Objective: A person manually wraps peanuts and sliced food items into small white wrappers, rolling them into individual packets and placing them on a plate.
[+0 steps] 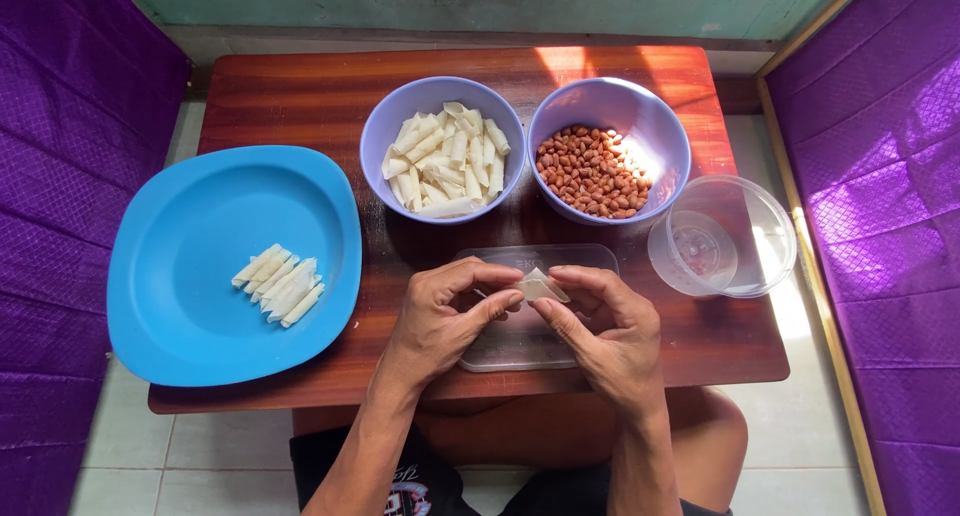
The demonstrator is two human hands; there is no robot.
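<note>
Both hands meet over a clear flat plastic lid at the table's front edge. My left hand and my right hand pinch a small pale pastry wrapper between fingertips, folded into a wedge. On the blue plate to the left lie several rolled pale pastry sticks side by side. Behind the hands stands a lilac bowl filled with similar rolled pieces, and a second lilac bowl holds peanuts.
A clear round plastic container stands at the right of the low wooden table. Purple quilted cushions flank both sides. My knees sit under the table's front edge on a tiled floor.
</note>
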